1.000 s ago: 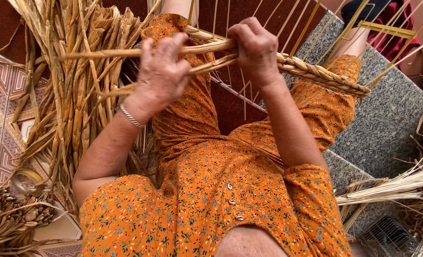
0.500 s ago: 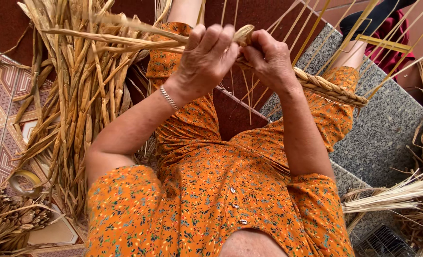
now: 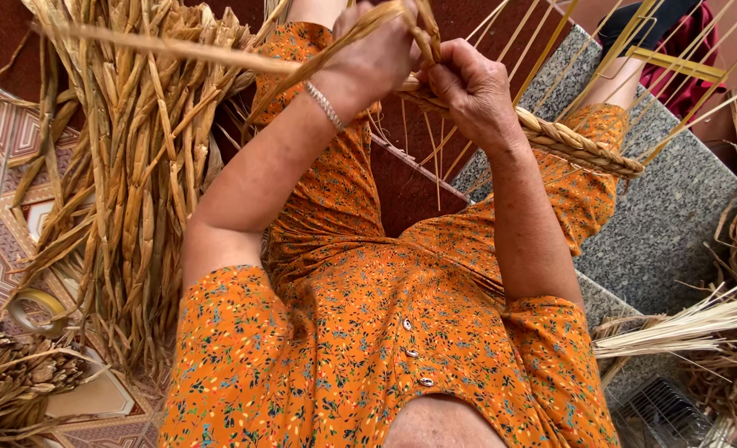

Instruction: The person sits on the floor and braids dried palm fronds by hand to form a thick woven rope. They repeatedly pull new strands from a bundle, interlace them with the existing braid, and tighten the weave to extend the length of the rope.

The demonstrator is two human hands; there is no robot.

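Near the top centre of the frame, the left hand (image 3: 377, 62) and right hand (image 3: 468, 91) are both clamped on loose dried strands (image 3: 422, 25) at the braid's working end. A finished length of plaited rope (image 3: 576, 145) runs right; its far end seems hidden. The big bundle of dried leaves (image 3: 136, 166) at left suggests much remains unplaited.

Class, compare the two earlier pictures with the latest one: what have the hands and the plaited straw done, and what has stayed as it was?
Both hands rose and closed together: left hand swung its loose dried straw strands up over the right hand, which kept pinching the tan plaited straw rope. The big bundle of dried leaves and grey stone step stayed put.
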